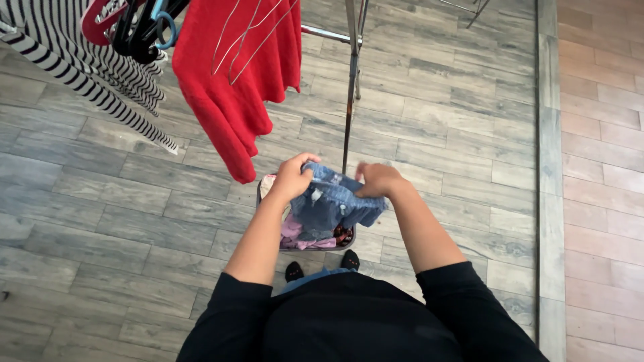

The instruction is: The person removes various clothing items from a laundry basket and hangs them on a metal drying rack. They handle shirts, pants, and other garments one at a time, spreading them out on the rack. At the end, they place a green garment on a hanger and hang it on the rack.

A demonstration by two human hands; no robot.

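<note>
I hold a small blue denim garment (332, 201) with both hands over a laundry basket (349, 236) on the floor in front of my feet. My left hand (293, 177) grips the garment's left top edge. My right hand (378, 179) grips its right top edge. The denim hangs down between the hands, bunched and frayed at the hem. Pink and dark clothes (305, 238) lie in the basket beneath it, partly hidden by the denim.
A red sweater (238, 74) and a black-and-white striped garment (80, 60) hang from a drying rack at upper left, with several dark hangers (137, 30). A metal rack leg (350, 87) stands just behind the basket. Grey wood-look floor; a reddish plank strip (604, 181) runs along the right.
</note>
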